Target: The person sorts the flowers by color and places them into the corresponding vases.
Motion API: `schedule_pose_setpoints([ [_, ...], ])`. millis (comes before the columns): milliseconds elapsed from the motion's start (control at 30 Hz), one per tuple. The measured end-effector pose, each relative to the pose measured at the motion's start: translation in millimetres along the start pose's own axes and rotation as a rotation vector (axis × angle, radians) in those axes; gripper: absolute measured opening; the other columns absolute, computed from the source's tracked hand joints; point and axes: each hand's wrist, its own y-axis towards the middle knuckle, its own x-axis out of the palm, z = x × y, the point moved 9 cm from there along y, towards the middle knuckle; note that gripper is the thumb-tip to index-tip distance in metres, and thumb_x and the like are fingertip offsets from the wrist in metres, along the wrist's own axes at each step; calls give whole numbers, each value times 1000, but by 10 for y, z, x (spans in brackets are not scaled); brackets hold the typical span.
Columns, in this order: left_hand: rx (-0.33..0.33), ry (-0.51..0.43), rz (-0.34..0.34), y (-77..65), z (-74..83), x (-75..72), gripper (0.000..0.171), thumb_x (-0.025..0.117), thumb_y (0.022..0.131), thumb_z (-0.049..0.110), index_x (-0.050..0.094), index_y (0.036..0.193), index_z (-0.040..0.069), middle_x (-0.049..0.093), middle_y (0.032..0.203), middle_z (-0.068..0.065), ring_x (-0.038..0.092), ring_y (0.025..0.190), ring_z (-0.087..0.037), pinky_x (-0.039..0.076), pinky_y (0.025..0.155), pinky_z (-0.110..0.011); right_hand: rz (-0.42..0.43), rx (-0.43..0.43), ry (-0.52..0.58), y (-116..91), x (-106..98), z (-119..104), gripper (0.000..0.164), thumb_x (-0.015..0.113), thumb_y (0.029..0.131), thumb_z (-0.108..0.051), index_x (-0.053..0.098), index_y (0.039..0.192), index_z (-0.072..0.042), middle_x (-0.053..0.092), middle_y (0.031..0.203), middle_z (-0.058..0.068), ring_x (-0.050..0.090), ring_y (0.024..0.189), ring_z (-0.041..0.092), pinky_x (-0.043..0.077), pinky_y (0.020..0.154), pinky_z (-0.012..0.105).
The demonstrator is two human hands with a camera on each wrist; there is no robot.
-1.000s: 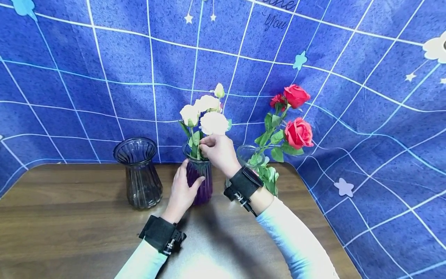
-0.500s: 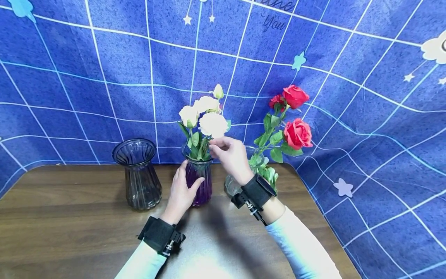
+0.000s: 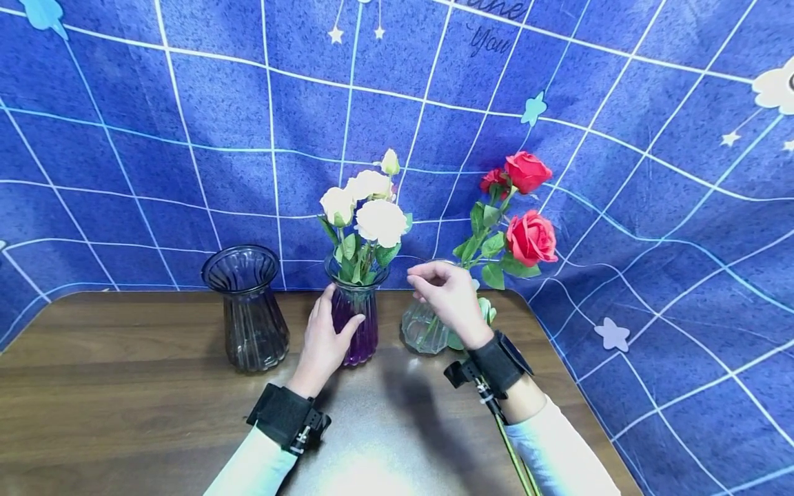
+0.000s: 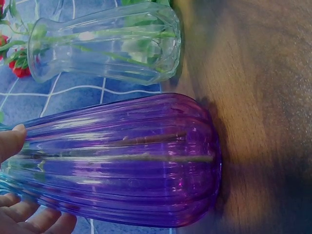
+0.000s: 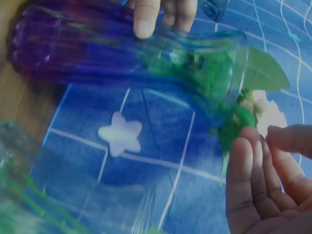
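A ribbed purple glass vase, blue-green toward its rim, stands on the table with white flowers and green leaves rising from it. My left hand grips its side, thumb and fingers round the glass. Inside the vase, stems show through the glass in the left wrist view. To the right, my right hand holds nothing, its fingers loosely curled. It overlaps a clear glass vase in the head view, hiding its upper part. Red roses lean right from the clear vase.
A dark grey glass vase stands left of the purple one. Right of the clear vase are pale blooms, and long green stems show beside the right sleeve. A blue patterned cloth backs the wooden table.
My right hand has drawn back from the white flowers, moving right and down to in front of the clear vase. My left hand has stayed on the purple vase.
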Motion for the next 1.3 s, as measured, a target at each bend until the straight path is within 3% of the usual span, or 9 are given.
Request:
schedule_pose_setpoints([
  [200, -15, 5, 9, -21, -45, -66, 75, 71, 83, 24, 32, 140, -4, 43, 137, -28, 41, 128, -40, 33, 106, -50, -41, 56, 23, -119, -177, 137, 21, 67, 84, -7, 67, 101, 5, 69, 86, 20, 62, 58, 6, 54, 59, 23],
  [433, -21, 13, 8, -9, -54, -164, 78, 73, 81, 25, 32, 140, -5, 43, 137, -28, 41, 129, -39, 32, 107, -49, -36, 118, -41, -306, -416, 375, 21, 67, 85, -9, 67, 100, 5, 69, 77, 6, 62, 56, 6, 54, 57, 24],
  [700, -23, 13, -18, -18, -101, -235, 80, 72, 81, 29, 31, 141, -4, 41, 140, -25, 39, 131, -37, 31, 109, -47, 5, 261, -47, -579, -680, 940, 27, 66, 85, -8, 64, 105, 10, 67, 75, 2, 61, 59, 7, 53, 57, 21],
  [967, -52, 47, -46, -108, -139, -465, 79, 68, 85, 35, 28, 145, 3, 39, 143, -19, 37, 133, -34, 32, 107, -50, 31, 434, -66, -874, -943, 1488, 36, 64, 87, -11, 58, 114, 12, 69, 79, -2, 62, 59, 5, 54, 58, 22],
  [1300, 8, 63, -72, -111, 38, -636, 78, 67, 86, 33, 28, 145, 2, 38, 145, -18, 35, 135, -32, 30, 110, -47, 36, 601, -135, -1291, -1068, 2048, 36, 61, 88, -9, 56, 115, 15, 64, 77, -5, 60, 60, 7, 53, 57, 21],
])
